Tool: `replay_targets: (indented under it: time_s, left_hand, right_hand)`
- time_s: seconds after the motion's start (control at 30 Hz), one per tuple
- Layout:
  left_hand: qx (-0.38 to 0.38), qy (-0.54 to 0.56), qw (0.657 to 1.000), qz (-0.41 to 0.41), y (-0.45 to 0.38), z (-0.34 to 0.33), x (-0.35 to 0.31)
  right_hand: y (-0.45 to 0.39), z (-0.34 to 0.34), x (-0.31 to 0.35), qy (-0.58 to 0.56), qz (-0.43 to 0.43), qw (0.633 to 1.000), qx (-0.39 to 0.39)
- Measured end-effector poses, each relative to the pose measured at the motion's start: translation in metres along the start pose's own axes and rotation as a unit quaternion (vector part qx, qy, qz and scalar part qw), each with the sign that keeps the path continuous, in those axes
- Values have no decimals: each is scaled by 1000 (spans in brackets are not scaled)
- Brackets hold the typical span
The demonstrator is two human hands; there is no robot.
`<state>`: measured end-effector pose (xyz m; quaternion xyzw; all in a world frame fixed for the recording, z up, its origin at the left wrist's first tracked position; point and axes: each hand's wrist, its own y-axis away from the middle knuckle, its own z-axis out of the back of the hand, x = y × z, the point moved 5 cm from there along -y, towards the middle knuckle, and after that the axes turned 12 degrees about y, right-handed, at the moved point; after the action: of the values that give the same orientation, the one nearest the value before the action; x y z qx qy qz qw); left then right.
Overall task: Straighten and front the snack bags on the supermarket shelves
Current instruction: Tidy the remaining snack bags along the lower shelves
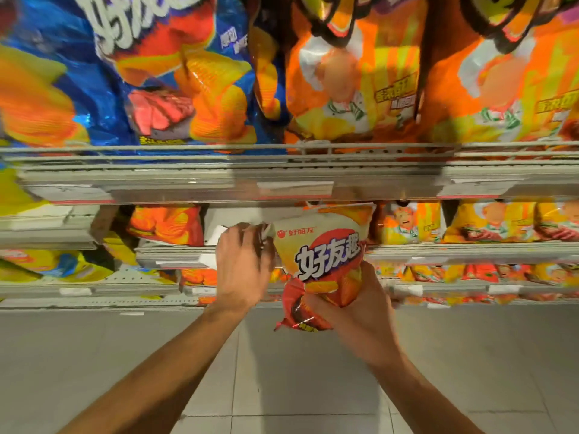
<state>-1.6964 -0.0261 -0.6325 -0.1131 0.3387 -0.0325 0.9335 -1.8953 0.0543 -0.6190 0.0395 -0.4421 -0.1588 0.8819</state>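
Head view looks down a wall of grey wire shelves (282, 170) packed with blue and orange snack bags, pale floor tiles (282, 386) below. Before the second shelf's front edge, the right hand (354, 311) grips a red-and-cream snack bag (326, 252) by its lower end; the left hand (241, 264) pinches its upper left corner.
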Motion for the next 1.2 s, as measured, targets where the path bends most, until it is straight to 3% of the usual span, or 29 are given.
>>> replay_targets:
  time_s: [0.13,0.27,0.5,0.6,0.87,1.07,1.2]
  left_hand:
    - [6,-162,986,29,14,35,61]
    - [57,-210,976,-7,20,43,81]
    - [62,-180,982,16,25,35,86]
    - [67,-176,982,31,25,33,90]
    - [19,-134,991,-8,28,34,95]
    - [-83,-137,985,-62,32,24,96]
    - [-134,-138,978,-82,35,15,102]
  right_hand:
    - [-23,-45,47,16,24,999,13]
    - [-56,-82,77,48,19,999,1]
    - [-102,-112,92,48,3,995,-88]
    - [-113,-128,89,67,-2,995,-80]
    - [-118,-149,77,181,15,981,-65]
    - [-113,-147,76,245,67,964,-78]
    - [-108,-146,72,225,119,962,-97]
